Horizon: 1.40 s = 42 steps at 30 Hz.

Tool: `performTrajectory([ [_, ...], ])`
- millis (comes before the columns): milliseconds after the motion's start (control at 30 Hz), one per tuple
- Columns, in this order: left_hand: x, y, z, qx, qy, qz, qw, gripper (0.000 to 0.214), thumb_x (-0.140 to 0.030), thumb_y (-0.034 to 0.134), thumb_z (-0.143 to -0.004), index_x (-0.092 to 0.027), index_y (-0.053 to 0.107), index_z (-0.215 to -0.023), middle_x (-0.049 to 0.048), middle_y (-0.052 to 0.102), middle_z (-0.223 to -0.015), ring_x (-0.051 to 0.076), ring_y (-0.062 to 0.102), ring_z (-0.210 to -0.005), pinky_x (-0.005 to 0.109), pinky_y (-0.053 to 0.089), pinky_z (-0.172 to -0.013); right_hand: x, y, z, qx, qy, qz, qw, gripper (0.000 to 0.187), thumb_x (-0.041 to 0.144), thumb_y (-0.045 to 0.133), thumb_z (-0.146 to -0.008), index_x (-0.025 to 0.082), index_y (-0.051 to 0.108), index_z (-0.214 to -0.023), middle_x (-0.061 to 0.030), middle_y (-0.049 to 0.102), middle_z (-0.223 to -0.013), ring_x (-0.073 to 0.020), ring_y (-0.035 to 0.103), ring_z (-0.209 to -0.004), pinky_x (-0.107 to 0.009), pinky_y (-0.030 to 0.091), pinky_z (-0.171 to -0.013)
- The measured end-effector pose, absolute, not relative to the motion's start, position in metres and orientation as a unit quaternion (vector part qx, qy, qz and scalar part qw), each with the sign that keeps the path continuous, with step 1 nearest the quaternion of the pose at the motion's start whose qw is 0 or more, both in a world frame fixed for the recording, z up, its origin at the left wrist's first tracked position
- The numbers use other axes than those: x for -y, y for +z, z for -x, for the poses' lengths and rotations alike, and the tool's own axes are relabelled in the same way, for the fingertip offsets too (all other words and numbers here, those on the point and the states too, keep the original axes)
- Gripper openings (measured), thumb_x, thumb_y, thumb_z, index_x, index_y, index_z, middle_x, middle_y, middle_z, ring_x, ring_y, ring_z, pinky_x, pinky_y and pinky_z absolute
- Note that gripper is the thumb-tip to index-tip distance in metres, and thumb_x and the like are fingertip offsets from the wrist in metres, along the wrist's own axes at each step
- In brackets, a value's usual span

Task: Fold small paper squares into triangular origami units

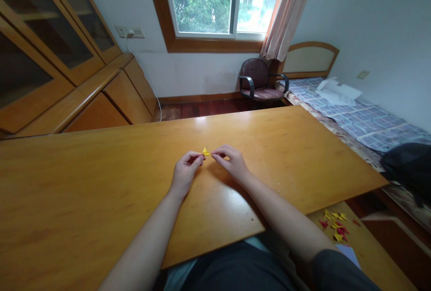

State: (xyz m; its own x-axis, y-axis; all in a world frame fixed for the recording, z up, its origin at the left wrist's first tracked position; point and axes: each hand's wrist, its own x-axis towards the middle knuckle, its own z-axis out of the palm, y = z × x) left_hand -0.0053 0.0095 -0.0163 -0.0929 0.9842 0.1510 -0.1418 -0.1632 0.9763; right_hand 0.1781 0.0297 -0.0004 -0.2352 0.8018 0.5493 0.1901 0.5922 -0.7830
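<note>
A: You gripped a small yellow folded piece (205,152) between both hands, over the bare middle of a broad wooden table (84,183). Set that piece at the centre of a clock, seen from your side: its sharp peak pointed to 12. Where were your hands?

B: Your left hand (185,172) lay between 7 and 8 o'clock, thumb and forefinger brought together on the piece's left end, the other fingers curled.

A: And your right?

B: Your right hand (234,161) sat between 3 and 4 o'clock, with a very narrow gap from thumb to forefinger and the tips pinched on the right end. Whether the piece touched the wood beneath you, I couldn't tell.

A: What lay near your right arm?

B: At 4 o'clock, past the table's edge, a loose cluster of yellow and red folded pieces (337,226) covered part of a lower wooden surface (377,250), with a pale sheet (349,255) just beside it.

A: And the room around you?

B: A window (202,3) full of green leaves stood at 12 o'clock, a dark red armchair (257,77) at 1, a bed with a checked cover (370,118) between 2 and 3, a black bag (409,165) at 3, and a glass-fronted cabinet (67,55) at 10.
</note>
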Motion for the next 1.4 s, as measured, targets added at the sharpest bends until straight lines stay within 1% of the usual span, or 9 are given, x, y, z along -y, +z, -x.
performTrajectory([
  [200, -0.012, -0.017, 0.005, -0.460, 0.587, -0.478, 0.464, 0.026, -0.034, 0.079, -0.072, -0.017, 0.070, -0.090, 0.0020, 0.068, -0.084, 0.013, 0.061, -0.073, 0.025, 0.050, -0.072, -0.033, -0.002, -0.181, 0.725, 0.275, 0.357, 0.520, 0.011, 0.026, 0.065, -0.091, 0.019, 0.073, -0.090, -0.0045, 0.068, -0.083, -0.0162, 0.063, -0.075, -0.028, 0.051, -0.069],
  [367, -0.011, -0.016, 0.005, -0.475, 0.584, -0.491, 0.440, 0.029, -0.037, 0.077, -0.074, -0.017, 0.069, -0.093, 0.0025, 0.067, -0.084, 0.014, 0.062, -0.074, 0.026, 0.050, -0.072, -0.035, -0.004, -0.184, 0.724, 0.269, 0.373, 0.514, 0.010, 0.025, 0.064, -0.091, 0.020, 0.073, -0.090, -0.0045, 0.069, -0.084, -0.0161, 0.063, -0.074, -0.028, 0.051, -0.068],
  [533, -0.010, -0.014, 0.004, -0.471, 0.581, -0.504, 0.432, 0.030, -0.034, 0.078, -0.073, -0.018, 0.067, -0.095, 0.0015, 0.067, -0.083, 0.013, 0.062, -0.075, 0.025, 0.051, -0.073, -0.037, -0.006, -0.183, 0.731, 0.268, 0.369, 0.508, 0.012, 0.027, 0.064, -0.092, 0.020, 0.073, -0.089, -0.0041, 0.069, -0.082, -0.0160, 0.063, -0.074, -0.027, 0.050, -0.067],
  [667, -0.009, -0.013, 0.002, -0.451, 0.599, -0.492, 0.442, 0.032, -0.034, 0.078, -0.073, -0.018, 0.066, -0.098, 0.0025, 0.068, -0.089, 0.014, 0.063, -0.076, 0.027, 0.054, -0.073, -0.036, -0.007, -0.182, 0.736, 0.278, 0.359, 0.502, 0.012, 0.028, 0.064, -0.092, 0.021, 0.074, -0.090, -0.0038, 0.070, -0.082, -0.0157, 0.063, -0.074, -0.026, 0.050, -0.067],
  [833, -0.007, -0.012, 0.004, -0.451, 0.586, -0.525, 0.421, 0.025, -0.033, 0.075, -0.078, -0.019, 0.068, -0.096, 0.0022, 0.067, -0.089, 0.013, 0.065, -0.075, 0.028, 0.055, -0.074, -0.035, -0.006, -0.183, 0.746, 0.274, 0.353, 0.493, 0.013, 0.028, 0.063, -0.093, 0.021, 0.075, -0.092, -0.0043, 0.070, -0.085, -0.0158, 0.064, -0.077, -0.026, 0.051, -0.069],
  [1033, -0.005, -0.006, 0.006, -0.451, 0.557, -0.593, 0.368, 0.019, -0.032, 0.068, -0.085, -0.020, 0.072, -0.100, 0.0040, 0.064, -0.096, 0.015, 0.065, -0.083, 0.026, 0.053, -0.075, -0.035, -0.006, -0.184, 0.752, 0.272, 0.348, 0.490, 0.015, 0.028, 0.062, -0.093, 0.021, 0.075, -0.094, -0.0053, 0.071, -0.087, -0.0163, 0.065, -0.079, -0.027, 0.052, -0.072],
  [1267, -0.004, -0.007, 0.006, -0.439, 0.560, -0.590, 0.381, 0.017, -0.033, 0.066, -0.086, -0.020, 0.071, -0.096, 0.0037, 0.063, -0.094, 0.015, 0.064, -0.081, 0.025, 0.053, -0.073, -0.033, -0.004, -0.183, 0.743, 0.290, 0.352, 0.489, 0.014, 0.029, 0.063, -0.093, 0.022, 0.075, -0.093, -0.0057, 0.071, -0.089, -0.0166, 0.065, -0.079, -0.027, 0.052, -0.070],
  [1400, -0.005, -0.008, 0.007, -0.433, 0.567, -0.583, 0.389, 0.016, -0.032, 0.067, -0.086, -0.020, 0.071, -0.094, 0.0039, 0.063, -0.094, 0.015, 0.064, -0.081, 0.025, 0.053, -0.072, -0.034, -0.004, -0.182, 0.736, 0.314, 0.348, 0.488, 0.015, 0.032, 0.065, -0.092, 0.021, 0.075, -0.091, -0.0052, 0.070, -0.086, -0.0161, 0.065, -0.077, -0.026, 0.052, -0.068],
])
